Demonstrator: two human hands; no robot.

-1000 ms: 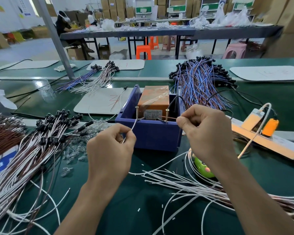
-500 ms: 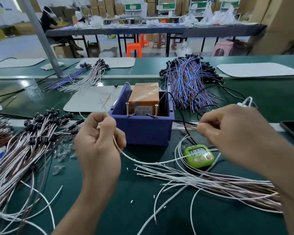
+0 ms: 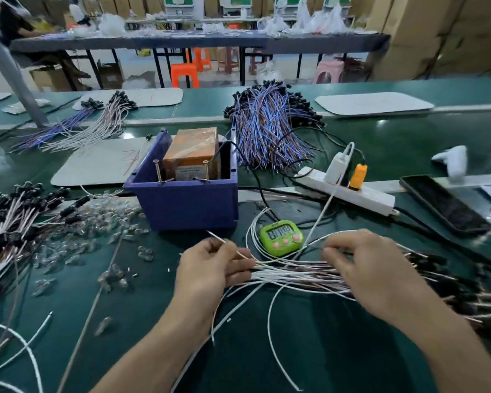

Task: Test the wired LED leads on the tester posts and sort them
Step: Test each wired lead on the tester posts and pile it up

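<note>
Head view shows both hands low over the green table, at the bundle of leads that lies in front of the blue bin. The long axis of the bundle goes across the table. The bare wire ends point to the left hand, and the dark LED heads lie at the far right, beyond the right hand. The left hand pinches one white lead, whose free end stands up and away, toward the bin. The right hand lies with curled fingers on the bundle. It is blurred there, so I cannot tell if it grips a wire or only touches. The tester posts, two upright screws at the front edge of the bin, are ahead of the left hand and a little to its left, well apart from both hands. The left hand is the nearer one. I judge that the next move brings the lead ends up and forward to the posts. The green timer stands between the right hand and the bin, and the wire loops near it may catch. A pile of black-headed leads lies far left, with loose clear caps beside it
</note>
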